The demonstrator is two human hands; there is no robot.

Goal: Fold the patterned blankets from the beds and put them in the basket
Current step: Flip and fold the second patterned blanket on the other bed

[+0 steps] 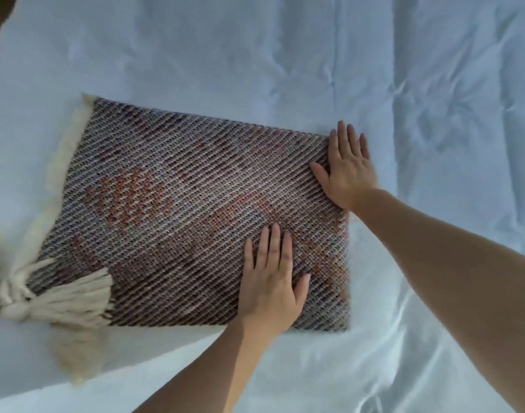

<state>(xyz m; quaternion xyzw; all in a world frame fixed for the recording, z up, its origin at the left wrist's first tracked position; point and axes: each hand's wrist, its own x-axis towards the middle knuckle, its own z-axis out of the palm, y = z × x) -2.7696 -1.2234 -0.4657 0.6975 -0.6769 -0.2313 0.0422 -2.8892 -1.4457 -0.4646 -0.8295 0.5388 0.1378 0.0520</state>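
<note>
Both hands, left [270, 281] and right [346, 171], press flat, fingers spread, on the folded patterned blanket [172, 210]

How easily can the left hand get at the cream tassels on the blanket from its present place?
Probably yes. The left hand lies flat on the folded blanket, and only bare weave lies between it and the tassels at the near left corner.
</note>
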